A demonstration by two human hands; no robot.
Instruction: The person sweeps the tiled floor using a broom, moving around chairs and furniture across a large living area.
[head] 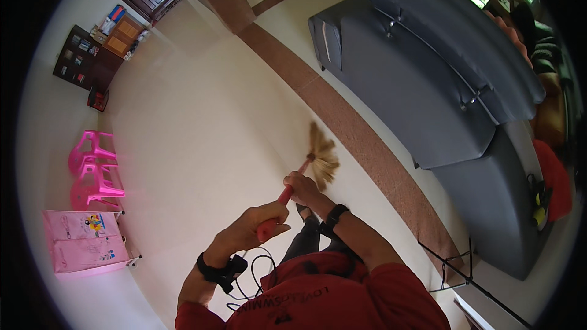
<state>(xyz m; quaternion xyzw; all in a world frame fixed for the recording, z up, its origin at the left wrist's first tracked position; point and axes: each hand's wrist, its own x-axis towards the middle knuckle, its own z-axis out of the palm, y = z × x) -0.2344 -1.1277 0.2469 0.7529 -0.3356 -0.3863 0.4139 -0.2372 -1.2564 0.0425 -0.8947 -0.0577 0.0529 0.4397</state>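
Note:
A broom with a red handle and tan bristles (324,158) slants away from my body, its fanned head over the pale floor (197,133). My left hand (270,223) is closed around the top end of the handle. Lower down, my right hand (300,188) grips the same handle nearer the bristles. Each wrist wears a black strap, and a dark cable loops beside the left one. Whether the bristles press on the floor cannot be told.
A grey sofa (403,73) stands at the right, beyond a reddish-brown floor band (339,114). Pink plastic chairs (94,183), a pink cover (87,243) and dark shelves (75,57) line the left wall. A black metal stand (468,279) is at lower right. A person (520,13) is behind the sofa.

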